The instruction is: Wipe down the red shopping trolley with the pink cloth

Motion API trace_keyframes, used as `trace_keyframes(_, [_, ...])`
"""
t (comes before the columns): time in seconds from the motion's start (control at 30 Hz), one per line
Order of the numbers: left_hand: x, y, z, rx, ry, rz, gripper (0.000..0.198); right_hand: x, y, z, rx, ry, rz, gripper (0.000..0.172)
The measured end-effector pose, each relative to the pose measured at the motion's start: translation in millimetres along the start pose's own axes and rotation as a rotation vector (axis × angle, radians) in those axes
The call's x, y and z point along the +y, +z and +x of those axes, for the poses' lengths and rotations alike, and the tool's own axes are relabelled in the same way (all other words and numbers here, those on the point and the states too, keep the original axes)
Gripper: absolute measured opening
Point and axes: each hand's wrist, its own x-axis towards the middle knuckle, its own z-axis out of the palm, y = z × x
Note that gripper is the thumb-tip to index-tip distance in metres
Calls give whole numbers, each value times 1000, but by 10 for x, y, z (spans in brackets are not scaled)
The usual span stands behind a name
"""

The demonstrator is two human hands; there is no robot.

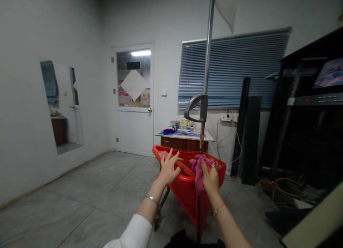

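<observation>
A red plastic shopping basket on wheels stands on the floor in front of me. My left hand rests on its near rim with the fingers spread out. My right hand is closed on a pink cloth that lies bunched against the rim and hangs down the basket's side. A metal pole with a grey loop handle rises from the basket's far side.
Behind the basket is a wooden table with small items, under a window with blue blinds. A white door is at the back left. Black equipment racks and yellow cables are on the right. Grey tiled floor stretches left.
</observation>
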Motion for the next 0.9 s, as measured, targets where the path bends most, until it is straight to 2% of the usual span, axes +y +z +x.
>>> trace_keyframes(0.1, [-136,-144,22,8,-5,13,52,-68,121,-137,41,-42,-147,52])
trace_keyframes(0.2, [-104,-202,-29,88,-127,63,53,-74,227,-242,90,-118,-325,50])
trace_keyframes(0.3, [32,-68,-169,177,-262,14,48,-49,340,-319,100,-193,-436,48])
trace_keyframes(0.4, [112,193,-313,299,-208,-11,43,-73,471,-326,59,-249,-479,49])
trace_keyframes(0.5, [59,396,-380,462,-180,-7,45,-230,623,-192,0,-288,-520,52])
trace_keyframes(0.57, [-21,449,-393,522,-176,-13,47,-400,737,-27,-2,-355,-534,54])
trace_keyframes(0.7, [-151,428,-407,525,-159,-39,49,-648,930,252,79,-547,-552,55])
trace_keyframes(0.77, [-172,403,-408,516,-180,-44,48,-604,964,238,110,-630,-562,54])
trace_keyframes(0.9, [-172,378,-379,506,-236,-48,49,-231,901,-76,107,-691,-609,52])
